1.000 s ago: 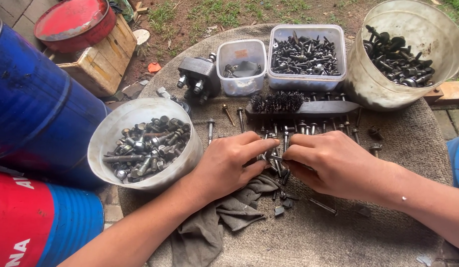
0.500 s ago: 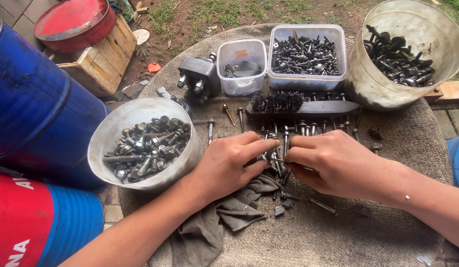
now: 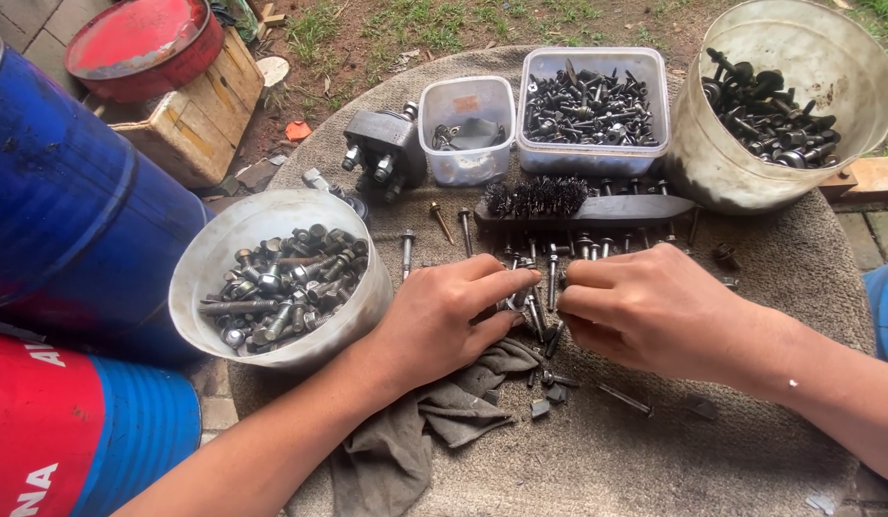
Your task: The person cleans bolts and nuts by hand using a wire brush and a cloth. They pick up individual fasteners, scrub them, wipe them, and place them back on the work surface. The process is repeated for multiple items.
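Observation:
My left hand (image 3: 444,321) and my right hand (image 3: 645,306) meet over a small heap of loose bolts and screws (image 3: 538,304) in the middle of a round, cloth-covered table (image 3: 597,450). The fingertips of both hands pinch at the screws; what exactly each one grips is hidden by the fingers. A black wire brush (image 3: 578,203) lies just behind the heap. A dirty grey rag (image 3: 434,412) lies under my left wrist.
A white bucket of bolts (image 3: 277,278) stands at the left, another bucket of dark bolts (image 3: 779,101) at the back right. Two clear plastic tubs (image 3: 592,96) (image 3: 466,124) and a grey metal part (image 3: 385,148) stand at the back. Blue drums (image 3: 61,191) crowd the left side.
Both hands stay over the heap; the fingers shift slightly among the screws. Nothing else has moved.

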